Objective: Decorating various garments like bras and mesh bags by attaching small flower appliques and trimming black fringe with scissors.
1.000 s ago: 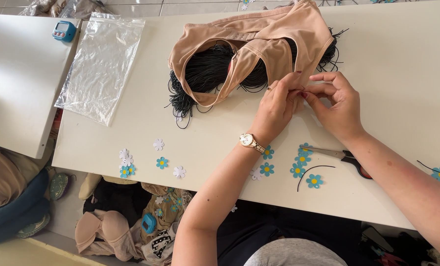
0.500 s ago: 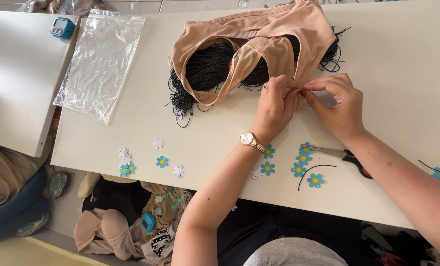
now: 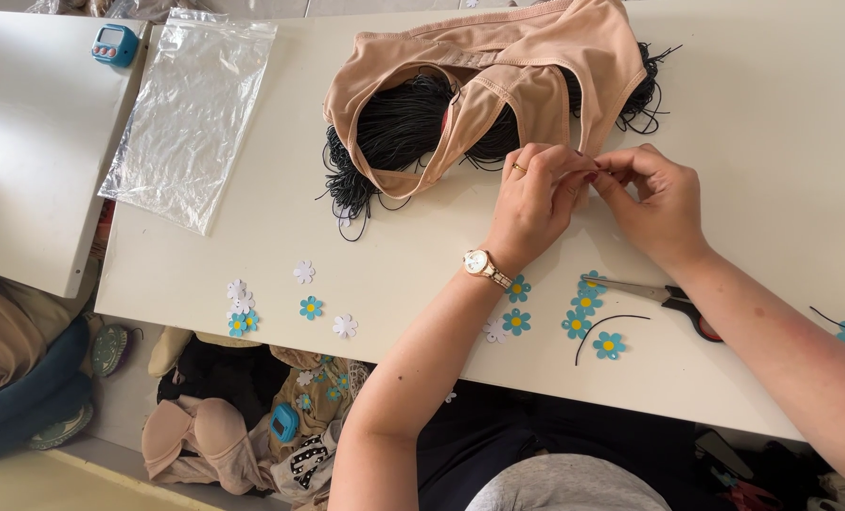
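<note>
Pinching: our left hand (image 3: 534, 203) and right hand (image 3: 657, 203) meet fingertip to fingertip at the lower edge of the beige garment (image 3: 498, 76); what sits between the fingertips is too small for us to tell.
Left hand: fingers closed together, a watch (image 3: 480, 264) on the wrist.
Right hand: fingers curled in, tips pressed against the left's.
Garment: lying on the table (image 3: 773, 114), draped over a bundle of black cord (image 3: 399, 128).
Near us: scissors (image 3: 668, 301), blue flowers (image 3: 583, 308) and a loose cord piece (image 3: 602, 326) below the hands.
Left side: white flowers (image 3: 303, 273), a clear bag (image 3: 191, 114), a blue timer (image 3: 115, 43).
</note>
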